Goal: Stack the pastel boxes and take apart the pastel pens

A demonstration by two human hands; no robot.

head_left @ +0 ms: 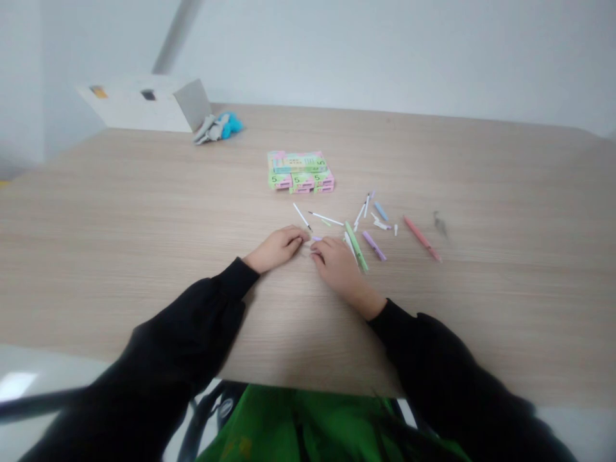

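Observation:
My left hand (280, 248) rests low over the table, fingers curled together at the tips. Facing it, my right hand (339, 266) is closed in a similar pinch. A small purple piece (316, 238) shows at the right fingertips, partly hidden; what either hand grips is too small to make out. Just beyond lie thin white pen refills (327, 218) with dark tips. Beside my right hand are a green pen barrel (357, 246) and a purple pen barrel (374, 246). Farther right lies a pinkish-red pen (421, 238).
Stacked green and pink boxes (301, 172) marked 5 stand beyond the hands. Small white pen parts (382, 223) and a blue piece (380, 211) lie scattered to the right. At the back left are a white box (144, 106) and a crumpled grey and blue cloth (217, 127).

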